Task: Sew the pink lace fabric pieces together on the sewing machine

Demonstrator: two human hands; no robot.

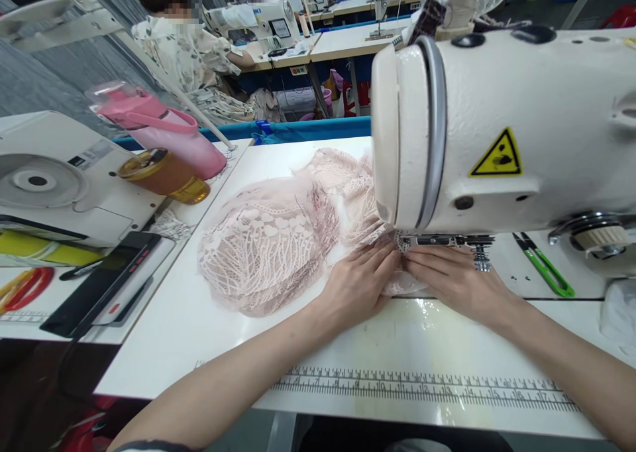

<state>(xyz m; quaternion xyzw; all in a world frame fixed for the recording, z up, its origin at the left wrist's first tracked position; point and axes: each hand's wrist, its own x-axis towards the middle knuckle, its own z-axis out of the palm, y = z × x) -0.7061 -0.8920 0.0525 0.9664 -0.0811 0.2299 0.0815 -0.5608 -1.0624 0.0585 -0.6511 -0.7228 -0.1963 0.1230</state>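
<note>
Pale pink lace fabric [271,240] lies bunched on the white sewing table, a rounded pile of it to the left and a gathered strip running to the needle area. My left hand [358,280] rests flat on the strip, fingers extended toward the presser foot [403,241]. From the other side, my right hand [452,276] reaches under the head of the white sewing machine [497,114], fingers stretched out and lying at the fabric's edge. Its fingertips are close to those of the left hand. The machine head partly covers the right fingers and the fabric behind.
Green thread snips [546,266] lie right of my right hand. A printed ruler [422,389] runs along the front edge. At left stand a pink bottle [163,134], an amber cup [166,177] and a black-and-white device [106,283]. A person [179,54] sits at another machine behind.
</note>
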